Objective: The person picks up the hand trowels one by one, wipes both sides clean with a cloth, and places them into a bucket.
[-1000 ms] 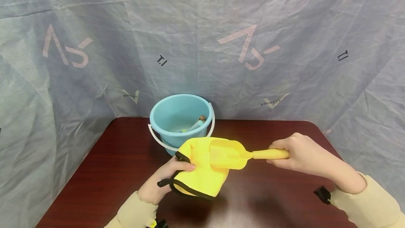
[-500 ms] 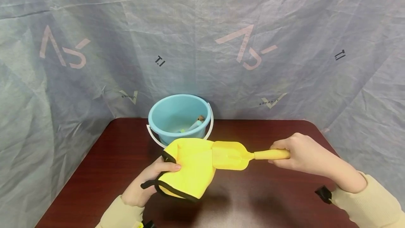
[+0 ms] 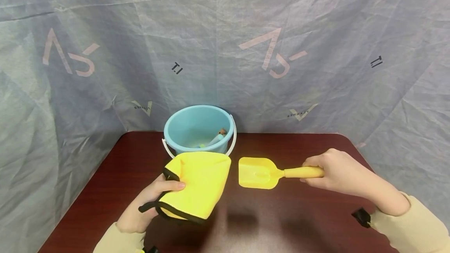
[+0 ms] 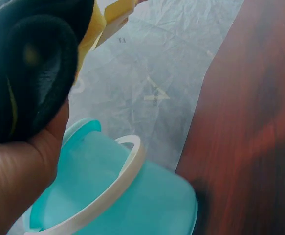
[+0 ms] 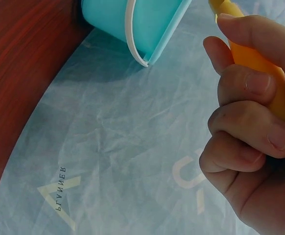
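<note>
In the head view my left hand [image 3: 154, 191] holds a yellow cloth item [image 3: 200, 184] with black edging and a black loop, thumb on top and the other fingers hidden. Seen in the left wrist view, its dark edging [image 4: 39, 73] covers part of that hand. My right hand [image 3: 339, 171] grips the handle of a yellow toy shovel [image 3: 258, 173], with the blade pointing left toward the cloth. A gap separates blade and cloth. Curled fingers [image 5: 245, 122] wrap the handle in the right wrist view.
Behind the cloth, a light blue bucket [image 3: 193, 123] with a white handle [image 3: 233, 139] stands on the dark red table [image 3: 288, 218]. Small things [image 3: 214, 139], pale blue and brown, lie inside it. A grey printed sheet [image 3: 211, 42] hangs along the table's back.
My left hand has moved left with the yellow cloth item, drawing it away from the shovel blade that overlapped it in view. The right hand and shovel have hardly moved.
</note>
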A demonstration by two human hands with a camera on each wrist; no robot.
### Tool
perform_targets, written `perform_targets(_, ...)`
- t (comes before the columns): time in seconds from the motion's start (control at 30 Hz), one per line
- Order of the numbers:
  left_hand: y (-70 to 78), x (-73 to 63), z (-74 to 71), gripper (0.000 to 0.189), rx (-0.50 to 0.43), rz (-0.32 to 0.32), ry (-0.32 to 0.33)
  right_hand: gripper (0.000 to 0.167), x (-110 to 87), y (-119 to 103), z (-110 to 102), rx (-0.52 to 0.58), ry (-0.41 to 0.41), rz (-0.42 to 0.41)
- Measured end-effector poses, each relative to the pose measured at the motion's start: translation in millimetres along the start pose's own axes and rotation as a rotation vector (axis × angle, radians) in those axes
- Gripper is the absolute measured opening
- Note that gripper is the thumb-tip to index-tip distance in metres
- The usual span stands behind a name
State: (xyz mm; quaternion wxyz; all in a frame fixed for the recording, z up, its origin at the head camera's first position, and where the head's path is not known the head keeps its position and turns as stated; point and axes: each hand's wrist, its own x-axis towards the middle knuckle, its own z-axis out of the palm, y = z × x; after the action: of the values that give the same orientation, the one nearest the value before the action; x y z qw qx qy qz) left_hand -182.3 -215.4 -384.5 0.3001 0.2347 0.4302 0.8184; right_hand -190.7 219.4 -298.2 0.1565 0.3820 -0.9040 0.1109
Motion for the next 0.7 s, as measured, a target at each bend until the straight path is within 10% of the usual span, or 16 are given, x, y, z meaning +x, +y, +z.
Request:
perform_targets(0.3,-1.4,-3.9,-10.2,0.037,0.024,-0.065,0.026,0.03,0.1,0,-1,-0.011,0.007,0.004)
perform_targets(0.7,-27.2,28.6,-12.2,0.039,0.032,-0.204,0.051,0.024,0.0,-1,1,0.026,-0.064,0.035)
